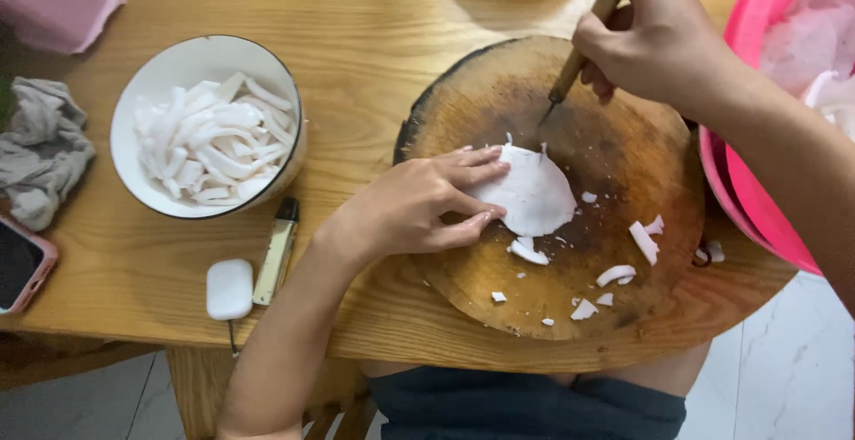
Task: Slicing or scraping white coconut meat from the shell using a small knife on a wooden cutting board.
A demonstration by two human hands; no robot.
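Note:
A round dark wooden cutting board lies on the wooden table. A white curved piece of coconout flesh rests on it near the middle. My left hand presses flat on its left side, fingers spread over it. My right hand grips a knife by its wooden handle, blade tip pointing down at the board just above the white piece. Small white offcuts lie scattered on the board's right and front.
A white bowl of white strips stands at left. Near the table's front edge lie a small white case and a slim gold stick-shaped device. A pink basin sits at right, a grey cloth and phone far left.

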